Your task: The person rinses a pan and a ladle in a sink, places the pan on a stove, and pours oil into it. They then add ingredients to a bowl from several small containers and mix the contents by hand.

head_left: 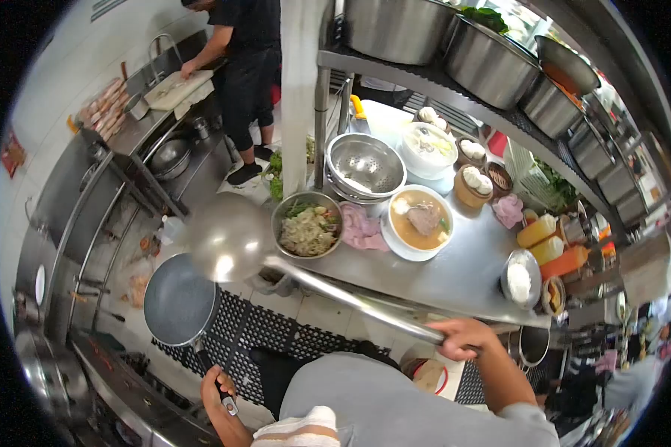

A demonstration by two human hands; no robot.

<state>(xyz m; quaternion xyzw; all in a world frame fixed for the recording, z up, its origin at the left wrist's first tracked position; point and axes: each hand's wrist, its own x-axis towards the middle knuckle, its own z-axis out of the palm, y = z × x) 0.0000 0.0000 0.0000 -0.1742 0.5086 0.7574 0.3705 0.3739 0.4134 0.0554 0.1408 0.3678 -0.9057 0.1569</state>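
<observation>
Left hand (pixel 220 390), lower left, fingers curled round pan (pixel 179 299) handle; right hand (pixel 466 340), lower right, fingers wrapping ladle (pixel 230 238), whose wide swing could strike central metal bowl (pixel 326 200).

Left of you: white tiled wall (pixel 60 112) behind a grey stainless-steel counter (pixel 133 135). Below you: pale floor tiles (pixel 335 316), partly covered by black perforated matting (pixel 276 335). Ahead of you: white vertical post (pixel 295 112); long, silvery steel worktable (pixel 470 257), top reflecting light.
</observation>
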